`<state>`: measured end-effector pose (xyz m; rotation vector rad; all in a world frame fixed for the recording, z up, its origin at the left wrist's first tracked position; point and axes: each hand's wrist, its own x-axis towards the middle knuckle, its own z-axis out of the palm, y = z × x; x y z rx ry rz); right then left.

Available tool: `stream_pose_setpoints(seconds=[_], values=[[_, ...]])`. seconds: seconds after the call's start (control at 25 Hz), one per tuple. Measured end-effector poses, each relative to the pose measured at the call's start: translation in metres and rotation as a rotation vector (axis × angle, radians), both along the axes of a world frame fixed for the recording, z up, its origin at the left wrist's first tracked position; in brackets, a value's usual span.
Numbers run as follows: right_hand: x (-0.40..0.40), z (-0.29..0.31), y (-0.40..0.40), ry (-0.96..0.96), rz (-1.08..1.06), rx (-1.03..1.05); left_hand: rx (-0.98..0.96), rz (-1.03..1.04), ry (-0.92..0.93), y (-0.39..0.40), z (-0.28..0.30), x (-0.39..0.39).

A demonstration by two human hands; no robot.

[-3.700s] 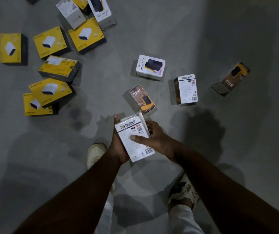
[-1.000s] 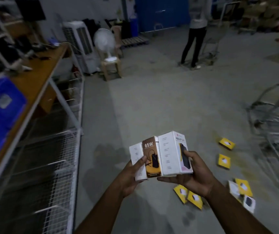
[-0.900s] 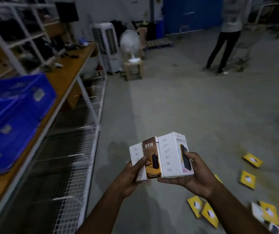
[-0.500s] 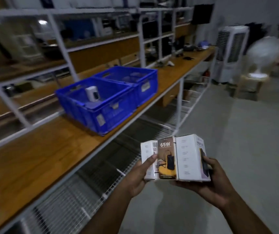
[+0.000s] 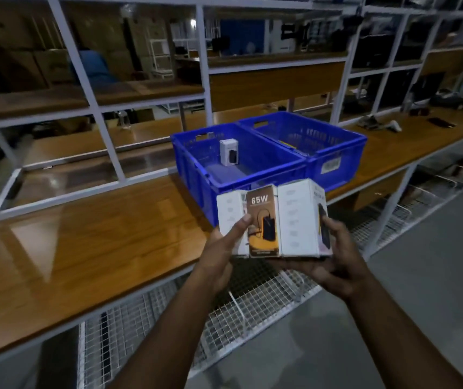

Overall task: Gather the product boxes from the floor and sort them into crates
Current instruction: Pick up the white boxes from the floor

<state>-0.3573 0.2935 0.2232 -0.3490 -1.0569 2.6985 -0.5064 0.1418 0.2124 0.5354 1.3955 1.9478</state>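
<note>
Head view: three boxes carried up to the bench.
Left hand [image 5: 224, 248] and right hand [image 5: 334, 256] clasp three product boxes [image 5: 273, 223] together; the view has swung from floor to the bench's front edge, where two blue crates [image 5: 252, 175] wait, so sorting comes next.

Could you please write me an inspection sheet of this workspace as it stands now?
Surface: wooden bench, glossy, on a white frame.
Job's things: two blue crates side by side; left crate holds one upright white box; right crate contents unclear. Three boxes held: narrow white, brown 65W, large white.
Clutter: small items on the bench's far right, blurred.
Hands: left hand and right hand grip the row from either side.
Cables: nothing seen.
Surroundings: shelving behind, wire racks below.
</note>
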Motion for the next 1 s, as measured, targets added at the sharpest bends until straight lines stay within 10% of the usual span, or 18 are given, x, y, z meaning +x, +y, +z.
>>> stream_pose_setpoints(seconds=[0.4,0.84,1.0], values=[[-0.179,0.068,0.137,0.016,-0.059,0.279,0.087,-0.013,0.147,0.116,0.068,-0.173],[-0.297,0.064,0.23,-0.41,0.068,0.642,-0.584,0.271,0.397,0.172,0.033,-0.262],[-0.312,0.044,0.262,-0.451,0.16,0.749,-0.948,0.076,0.697,0.187,0.038,-0.261]])
